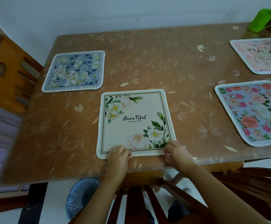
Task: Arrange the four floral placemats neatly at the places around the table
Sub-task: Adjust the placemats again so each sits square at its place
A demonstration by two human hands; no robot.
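Note:
Four floral placemats lie flat on the brown table [147, 62]. A cream placemat [134, 122] with white flowers and the word "Beautiful" lies near the front edge. My left hand [117, 156] pinches its near edge left of centre, and my right hand [176, 153] pinches its near right corner. A blue and white placemat [74, 71] lies at the far left. A pale pink placemat [259, 55] lies at the far right, partly cut off by the frame. A blue placemat with pink roses [254, 112] lies at the near right, also cut off.
A green plastic jug [262, 20] stands at the table's far right corner. A wooden chair [5, 71] stands at the left end. Dark chair backs [147, 199] are below my arms, with a blue stool [81, 196] under the table. A white wall lies behind.

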